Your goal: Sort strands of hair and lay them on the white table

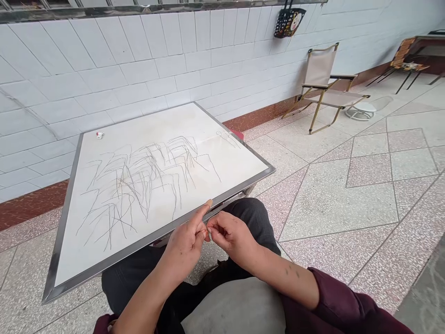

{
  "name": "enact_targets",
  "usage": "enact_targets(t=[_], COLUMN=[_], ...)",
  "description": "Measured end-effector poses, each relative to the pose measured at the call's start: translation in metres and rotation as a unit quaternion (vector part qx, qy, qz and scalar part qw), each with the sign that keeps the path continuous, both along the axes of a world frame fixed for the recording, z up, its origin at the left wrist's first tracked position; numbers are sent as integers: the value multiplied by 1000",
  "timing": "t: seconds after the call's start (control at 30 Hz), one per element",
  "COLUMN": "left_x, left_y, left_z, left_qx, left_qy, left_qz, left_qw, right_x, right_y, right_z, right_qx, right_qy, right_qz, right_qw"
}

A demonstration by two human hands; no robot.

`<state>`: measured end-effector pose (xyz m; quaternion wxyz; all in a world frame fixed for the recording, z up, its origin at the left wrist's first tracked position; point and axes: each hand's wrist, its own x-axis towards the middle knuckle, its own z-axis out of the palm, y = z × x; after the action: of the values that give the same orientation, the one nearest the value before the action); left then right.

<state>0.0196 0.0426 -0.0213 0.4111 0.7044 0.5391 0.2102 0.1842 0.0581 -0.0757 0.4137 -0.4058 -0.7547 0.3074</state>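
My left hand (186, 239) and my right hand (232, 234) meet just off the table's near edge, above my lap. A thin reddish-orange strand (207, 228) runs between their pinched fingertips; whether it is thread or wire is too fine to tell. The left forefinger stretches out towards the table's rim, while its thumb and other fingers close on the strand. The right thumb and forefinger pinch it from the other side. On the white table (222, 174) lie many thin, dark, bent wire-like strands (153, 174), scattered in loose rows.
A small white-and-red item (100, 135) sits near the table's far left corner. Thin looped pieces (225, 137) lie near its right edge. A tiled wall stands behind, with a hanging black basket (289, 22). A folding chair (321, 69) and a round white stand (361, 110) are farther right.
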Motion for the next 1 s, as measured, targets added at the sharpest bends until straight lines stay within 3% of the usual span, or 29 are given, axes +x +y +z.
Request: enact_targets(t=[0.13, 0.2, 0.37, 0.53, 0.83, 1.0], left_x=[7, 9, 7, 2, -4, -2], left_y=[1, 2, 6, 12, 14, 14], left_z=[-11, -13, -7, -4, -7, -2], left_qx=[29, 21, -100, -222, -273, -277], left_qy=[36, 2, -207, -303, -289, -337], left_qz=[26, 42, 65, 70, 67, 86], left_qw=[999, 999, 971, 924, 915, 896], right_x=[-3, -1, 7, 11, 11, 11], right_y=[0, 2, 9, 11, 14, 15], right_z=[-6, -7, -2, 0, -9, -8], right_qx=[-13, -4, 25, 60, 76, 86], right_qy=[-9, -11, -1, 6, -17, -9], right_qz=[-28, -36, 1, 32, 51, 58], right_qw=[999, 999, 1000, 998, 996, 995])
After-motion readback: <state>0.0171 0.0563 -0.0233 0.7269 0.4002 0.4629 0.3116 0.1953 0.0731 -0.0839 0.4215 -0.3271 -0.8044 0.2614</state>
